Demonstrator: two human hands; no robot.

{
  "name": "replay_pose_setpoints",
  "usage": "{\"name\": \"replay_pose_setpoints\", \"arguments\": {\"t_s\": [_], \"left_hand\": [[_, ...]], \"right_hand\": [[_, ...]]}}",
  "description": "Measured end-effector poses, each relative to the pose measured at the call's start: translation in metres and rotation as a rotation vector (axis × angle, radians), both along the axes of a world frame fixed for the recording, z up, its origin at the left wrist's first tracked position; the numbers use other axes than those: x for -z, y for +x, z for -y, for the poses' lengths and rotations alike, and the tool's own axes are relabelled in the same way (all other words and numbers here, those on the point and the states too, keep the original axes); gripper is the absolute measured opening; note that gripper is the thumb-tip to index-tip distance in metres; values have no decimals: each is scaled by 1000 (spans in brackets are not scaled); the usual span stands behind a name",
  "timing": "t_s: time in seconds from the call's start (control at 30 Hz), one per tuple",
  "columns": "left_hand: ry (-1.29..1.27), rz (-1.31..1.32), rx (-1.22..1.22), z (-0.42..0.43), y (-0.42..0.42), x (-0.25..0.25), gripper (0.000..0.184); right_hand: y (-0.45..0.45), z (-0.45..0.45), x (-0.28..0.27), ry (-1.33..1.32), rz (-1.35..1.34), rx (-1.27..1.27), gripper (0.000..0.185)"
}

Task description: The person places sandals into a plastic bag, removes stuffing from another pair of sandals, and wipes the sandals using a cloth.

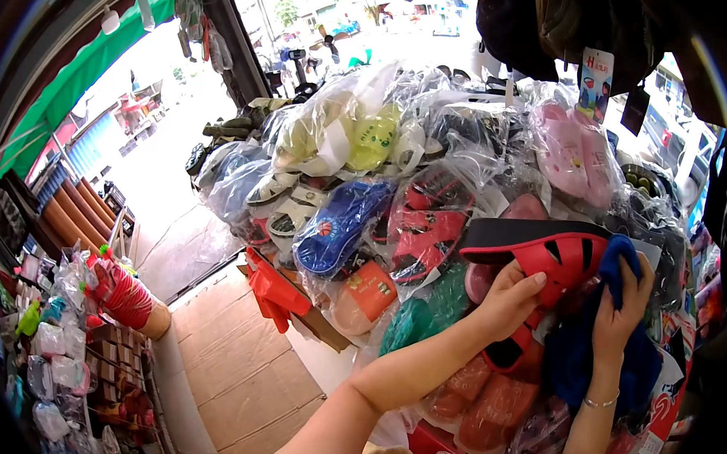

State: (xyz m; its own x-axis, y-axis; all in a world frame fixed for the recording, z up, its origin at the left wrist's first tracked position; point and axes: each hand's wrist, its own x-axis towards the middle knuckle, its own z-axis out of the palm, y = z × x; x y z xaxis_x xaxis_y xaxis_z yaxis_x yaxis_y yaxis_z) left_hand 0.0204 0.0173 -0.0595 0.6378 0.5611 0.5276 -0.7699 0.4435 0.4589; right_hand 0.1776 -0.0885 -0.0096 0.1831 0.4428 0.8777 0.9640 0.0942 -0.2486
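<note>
A red and black clog [571, 267] is held up on its side over the pile of bagged footwear. My left hand [512, 296] grips its red upper, with the thumb on top. At the clog's heel end, my right hand [630, 294] is closed around a dark blue cloth [568, 365], which touches the clog and hangs down below. Under the held clog lies another red and black shoe [512, 350]. To the left are a blue clog in plastic [330, 229] and red sandals in plastic [429, 226].
Pink clogs [577, 156] in plastic sit at the back right. Dark bags [571, 32] hang overhead with a tag [595, 83]. A red bag [274, 292] sticks out at the pile's left edge. Cardboard [241, 360] covers the floor, beside a stack of red items [121, 296].
</note>
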Motion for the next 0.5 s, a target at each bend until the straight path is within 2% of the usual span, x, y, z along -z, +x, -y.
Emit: {"name": "replay_pose_setpoints", "arguments": {"t_s": [0.13,0.2,0.23,0.33,0.5], "left_hand": [[-33,-7,22,-5,-2,2,37],[-73,30,60,-2,-4,-5,39],[-94,42,76,-1,-8,-12,41],[-119,52,110,-3,-13,-13,46],[-249,99,140,-8,-18,-14,36]], "right_hand": [[10,-1,4,-6,-97,-34,35],[12,6,-1,147,-112,-27,34],[11,6,-1,175,-233,-64,32],[4,3,5,122,-73,-36,32],[1,-11,18,138,-105,-142,34]]}}
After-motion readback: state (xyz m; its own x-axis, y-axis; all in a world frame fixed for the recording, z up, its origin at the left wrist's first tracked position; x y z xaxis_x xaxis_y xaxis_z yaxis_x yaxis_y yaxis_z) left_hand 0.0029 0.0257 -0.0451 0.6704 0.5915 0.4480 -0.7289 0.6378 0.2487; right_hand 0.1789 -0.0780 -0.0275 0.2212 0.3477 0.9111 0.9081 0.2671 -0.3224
